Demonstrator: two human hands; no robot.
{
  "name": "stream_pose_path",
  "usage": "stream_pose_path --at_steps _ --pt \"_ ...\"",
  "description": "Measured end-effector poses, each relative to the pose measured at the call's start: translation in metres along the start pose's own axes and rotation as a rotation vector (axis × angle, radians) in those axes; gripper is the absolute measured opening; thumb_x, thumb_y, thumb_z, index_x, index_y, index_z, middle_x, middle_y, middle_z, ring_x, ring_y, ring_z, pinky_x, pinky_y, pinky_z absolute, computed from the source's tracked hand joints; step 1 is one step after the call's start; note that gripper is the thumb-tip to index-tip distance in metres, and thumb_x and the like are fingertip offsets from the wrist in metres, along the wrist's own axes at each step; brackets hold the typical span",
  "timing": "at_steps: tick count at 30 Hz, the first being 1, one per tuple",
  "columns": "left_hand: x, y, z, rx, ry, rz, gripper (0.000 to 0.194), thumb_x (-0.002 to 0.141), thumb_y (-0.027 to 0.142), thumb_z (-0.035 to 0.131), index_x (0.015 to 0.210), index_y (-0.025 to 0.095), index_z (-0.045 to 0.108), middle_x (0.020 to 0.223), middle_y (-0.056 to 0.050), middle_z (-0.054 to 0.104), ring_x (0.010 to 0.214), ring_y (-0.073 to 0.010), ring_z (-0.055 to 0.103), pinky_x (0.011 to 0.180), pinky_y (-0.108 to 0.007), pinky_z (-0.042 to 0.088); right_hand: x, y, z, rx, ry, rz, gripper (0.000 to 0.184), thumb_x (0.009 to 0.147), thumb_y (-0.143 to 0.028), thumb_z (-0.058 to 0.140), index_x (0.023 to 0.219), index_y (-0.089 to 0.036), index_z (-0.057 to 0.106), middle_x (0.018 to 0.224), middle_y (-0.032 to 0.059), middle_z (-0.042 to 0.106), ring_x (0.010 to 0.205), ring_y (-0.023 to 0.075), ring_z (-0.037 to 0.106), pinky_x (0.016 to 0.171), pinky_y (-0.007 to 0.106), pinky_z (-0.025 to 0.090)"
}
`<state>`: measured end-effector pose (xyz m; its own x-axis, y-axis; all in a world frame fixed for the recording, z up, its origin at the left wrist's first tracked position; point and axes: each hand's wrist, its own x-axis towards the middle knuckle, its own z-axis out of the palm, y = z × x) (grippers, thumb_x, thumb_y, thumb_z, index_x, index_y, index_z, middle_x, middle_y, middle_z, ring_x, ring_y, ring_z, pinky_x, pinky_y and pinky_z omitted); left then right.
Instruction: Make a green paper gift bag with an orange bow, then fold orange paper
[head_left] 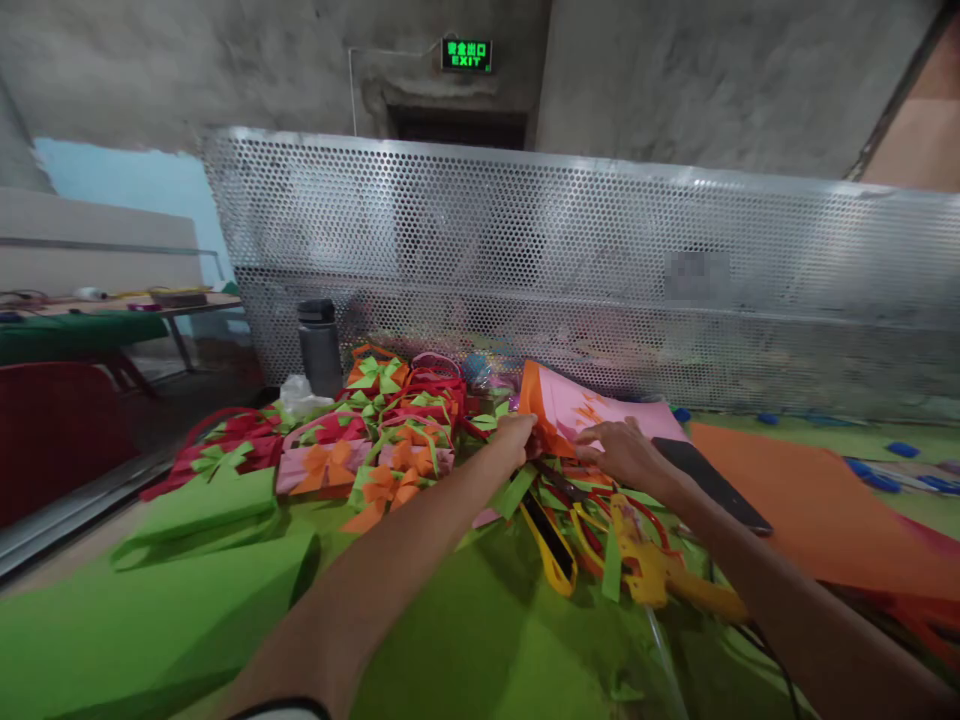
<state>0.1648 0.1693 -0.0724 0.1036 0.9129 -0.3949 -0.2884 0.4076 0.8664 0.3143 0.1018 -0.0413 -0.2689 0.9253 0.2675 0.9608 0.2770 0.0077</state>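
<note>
- Overall: indoor, moderately dim, soft light; walls dull grey, saturated colors on the tabletop (pixel 465 620).
- Top center: exit sign (pixel 466 55) glows green, lettering readable; doorway (pixel 461 128) below it very dark.
- Mesh panel (pixel 450 220): pale sheen, hazy glare toward right; fine holes smear toward right edge.
- Pink-and-orange piece (pixel 592 405), right of center: fairly bright.
- Shadows: soft and dark across green material, lower center; red chair (pixel 60 435) at left edge murky.
- Left hand (pixel 517 440) and right hand (pixel 622 450): slightly soft, finger detail weak.
- Wide-angle stretch toward edges, forearms elongated at bottom.
- Pixelated patch on mesh, right of center.
- Light source: can't tell.
</note>
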Motion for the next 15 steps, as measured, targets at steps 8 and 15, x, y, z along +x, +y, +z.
stream_pose_path --at_steps 8,15 --pt "0.000 0.000 -0.003 0.121 0.016 0.070 0.033 0.089 0.032 0.056 0.118 0.016 0.053 0.117 -0.009 0.056 0.098 -0.0220 0.059 0.081 -0.042 0.051 0.001 0.002 0.000 0.021 -0.023 -0.007 0.022 0.086 -0.028 0.052 0.095 -0.024 0.072 0.103 0.0063 0.071 0.100 0.0281 0.061 0.092 0.046 0.028" --pt "0.012 0.001 -0.004 0.256 0.086 0.233 0.032 0.089 0.031 0.055 0.117 0.016 0.053 0.117 -0.009 0.056 0.098 -0.0220 0.059 0.081 -0.042 0.051 -0.004 -0.003 0.000 -0.109 -0.037 -0.062 0.026 0.090 -0.031 0.052 0.110 -0.021 0.063 0.113 0.0072 0.066 0.106 0.0243 0.057 0.097 0.049 0.032"
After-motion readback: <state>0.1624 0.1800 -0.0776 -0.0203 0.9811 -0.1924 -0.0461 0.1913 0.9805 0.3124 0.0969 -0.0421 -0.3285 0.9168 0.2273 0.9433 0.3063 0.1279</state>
